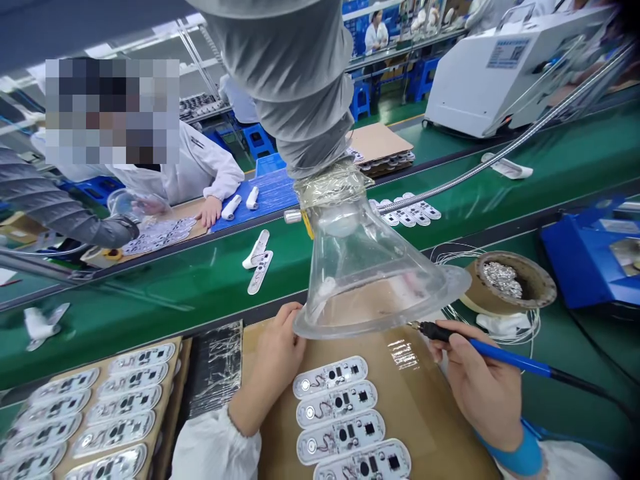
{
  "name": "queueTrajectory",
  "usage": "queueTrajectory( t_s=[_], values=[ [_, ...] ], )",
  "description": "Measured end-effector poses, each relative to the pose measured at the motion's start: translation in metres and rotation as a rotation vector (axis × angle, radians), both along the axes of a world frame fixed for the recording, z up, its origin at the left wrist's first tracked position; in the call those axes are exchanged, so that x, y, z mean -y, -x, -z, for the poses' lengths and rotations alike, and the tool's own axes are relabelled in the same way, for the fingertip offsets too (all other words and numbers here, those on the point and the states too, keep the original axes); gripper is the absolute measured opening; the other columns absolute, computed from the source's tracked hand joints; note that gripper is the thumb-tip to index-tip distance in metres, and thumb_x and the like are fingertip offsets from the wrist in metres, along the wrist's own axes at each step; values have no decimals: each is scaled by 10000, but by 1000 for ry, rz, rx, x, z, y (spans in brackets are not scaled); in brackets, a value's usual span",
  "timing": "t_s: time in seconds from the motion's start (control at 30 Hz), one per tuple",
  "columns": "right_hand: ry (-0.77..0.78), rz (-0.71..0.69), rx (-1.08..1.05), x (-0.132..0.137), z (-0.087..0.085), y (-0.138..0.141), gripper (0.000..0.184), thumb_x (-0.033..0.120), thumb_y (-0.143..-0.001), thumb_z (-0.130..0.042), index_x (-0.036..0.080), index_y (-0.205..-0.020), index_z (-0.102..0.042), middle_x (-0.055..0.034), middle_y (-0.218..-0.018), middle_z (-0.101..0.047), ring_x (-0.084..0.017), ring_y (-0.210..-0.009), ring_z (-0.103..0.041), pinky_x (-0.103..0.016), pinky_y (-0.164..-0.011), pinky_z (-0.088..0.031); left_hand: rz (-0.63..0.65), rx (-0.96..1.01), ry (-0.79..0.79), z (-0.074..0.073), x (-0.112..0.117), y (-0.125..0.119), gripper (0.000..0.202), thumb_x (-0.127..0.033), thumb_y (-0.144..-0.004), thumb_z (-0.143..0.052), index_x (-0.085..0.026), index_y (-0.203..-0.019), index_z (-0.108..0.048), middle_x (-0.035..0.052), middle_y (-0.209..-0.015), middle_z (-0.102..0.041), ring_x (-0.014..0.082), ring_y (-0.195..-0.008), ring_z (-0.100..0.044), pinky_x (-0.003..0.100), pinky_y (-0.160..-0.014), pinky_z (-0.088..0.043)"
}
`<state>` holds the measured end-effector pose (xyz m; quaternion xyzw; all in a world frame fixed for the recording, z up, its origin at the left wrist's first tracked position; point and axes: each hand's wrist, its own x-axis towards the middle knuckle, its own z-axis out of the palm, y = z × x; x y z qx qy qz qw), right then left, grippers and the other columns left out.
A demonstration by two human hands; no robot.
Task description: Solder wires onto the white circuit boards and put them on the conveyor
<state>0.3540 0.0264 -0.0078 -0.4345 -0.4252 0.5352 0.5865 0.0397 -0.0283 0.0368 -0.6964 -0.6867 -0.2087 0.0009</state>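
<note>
My right hand is closed around a blue-handled soldering iron, its dark tip pointing left under the clear plastic fume hood. My left hand rests on the brown cardboard sheet with fingers curled by the hood's rim; what it holds, if anything, is hidden. Several white oval circuit boards lie in a column on the cardboard between my hands.
A tray of more white boards sits at the lower left. A tape roll holding solder scraps and a blue box stand right. A green conveyor carries loose white parts. Across it, a person in white works.
</note>
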Motion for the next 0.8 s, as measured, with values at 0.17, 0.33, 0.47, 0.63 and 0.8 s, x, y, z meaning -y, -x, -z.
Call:
queueTrajectory(
  t_s=[0.17, 0.33, 0.47, 0.63, 0.8],
  values=[
    [-10, -6, -4, 1, -4, 4, 176, 389, -973, -758, 248, -1058, -820, -51, -775, -756, -165, -644, -678, -264, -600, -599, -24, -171, 138, 0, -12, -7, 373, -126, -989, -480, -237, -1252, -721, 104, -1244, -743, 284, -1050, -717, 435, -878, -592],
    [-12, -10, 8, 2, -7, 4, 184, 396, -969, -763, 240, -1049, -817, -57, -777, -759, -170, -640, -682, -268, -592, -603, -92, -208, 152, 3, -18, -13, 327, -109, -1017, -435, -202, -1083, -741, 93, -1040, -748, 251, -903, -688, 394, -791, -561],
    [-8, -16, -2, 2, -6, 3, 176, 392, -978, -753, 243, -1049, -815, -51, -768, -751, -166, -648, -679, -265, -605, -598, -21, -190, 97, 2, -17, -14, 341, -100, -1029, -406, -199, -1065, -730, 109, -1058, -746, 260, -938, -684, 403, -828, -545],
    [-24, 1, -44, -1, -9, 1, 158, 374, -995, -726, 252, -1052, -809, -47, -800, -746, -173, -669, -673, -286, -620, -577, -29, 207, 47, 11, -10, -14, 341, -184, -1060, -462, -241, -1363, -607, 106, -1295, -721, 248, -1123, -701, 440, -1008, -550],
    [-65, -1, -92, -2, -14, -6, 158, 345, -1016, -695, 247, -1065, -809, -48, -783, -735, -177, -694, -659, -302, -656, -550, -60, 390, 42, 21, 8, -16, 359, -213, -1068, -488, -244, -1416, -571, 127, -1457, -636, 268, -1373, -598, 507, -1165, -485]
  ],
)
